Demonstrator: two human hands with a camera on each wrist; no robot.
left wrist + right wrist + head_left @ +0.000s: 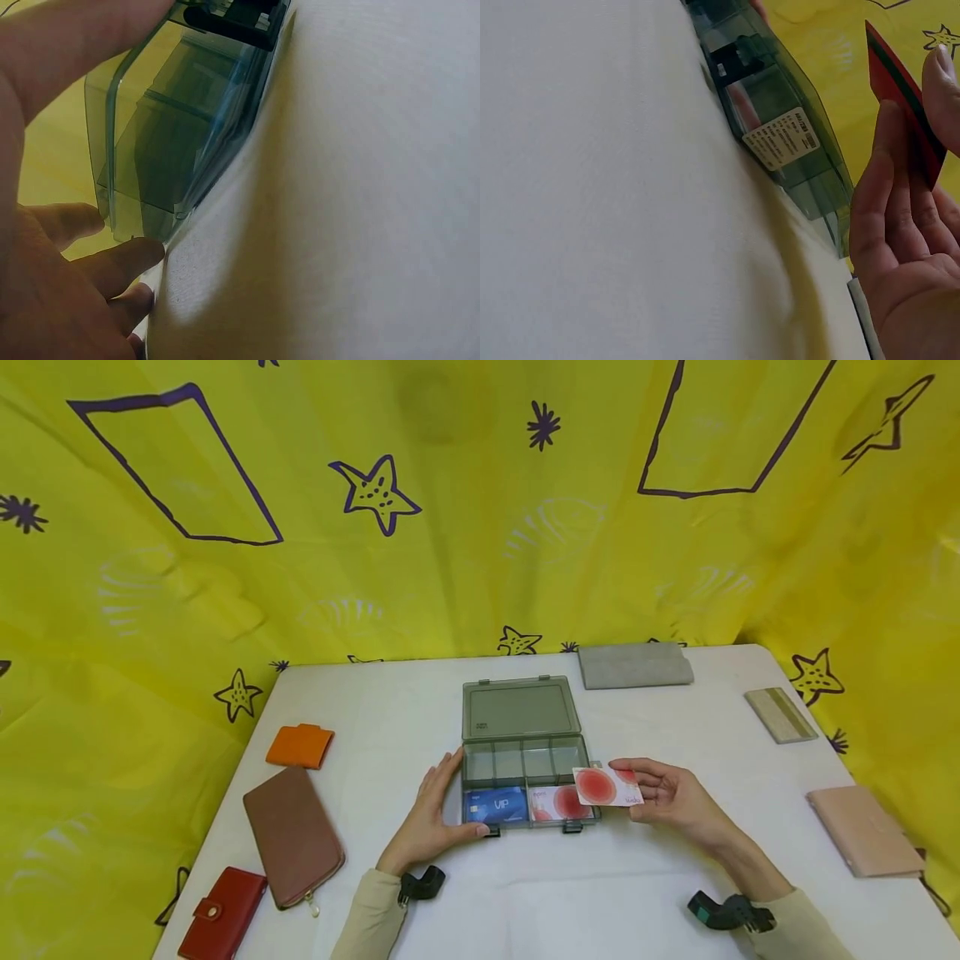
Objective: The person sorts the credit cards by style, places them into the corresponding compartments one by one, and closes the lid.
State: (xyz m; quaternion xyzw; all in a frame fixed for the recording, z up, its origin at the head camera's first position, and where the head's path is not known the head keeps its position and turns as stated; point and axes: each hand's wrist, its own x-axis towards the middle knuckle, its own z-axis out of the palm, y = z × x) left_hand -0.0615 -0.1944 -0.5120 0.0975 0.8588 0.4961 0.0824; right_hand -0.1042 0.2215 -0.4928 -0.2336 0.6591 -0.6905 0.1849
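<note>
A translucent grey-green compartment box point(495, 766) sits on the table with its lid point(521, 710) folded back. In its front left section lies a blue VIP card point(497, 806); the front right section holds a white card with red circles point(551, 802). My left hand point(431, 818) rests against the box's left side, fingers extended along the wall and thumb at the front edge. Over the box's right end, my right hand point(675, 797) pinches another red-circled card point(606, 787) between thumb and fingers. Its back, red with a dark stripe point(904, 94), shows in the right wrist view.
On the left lie an orange card holder point(300, 746), a brown zip wallet point(292, 835) and a red snap wallet point(225, 914). A grey wallet point(636, 666) is at the back; a beige striped holder point(780, 715) and a pink wallet point(866, 832) lie right.
</note>
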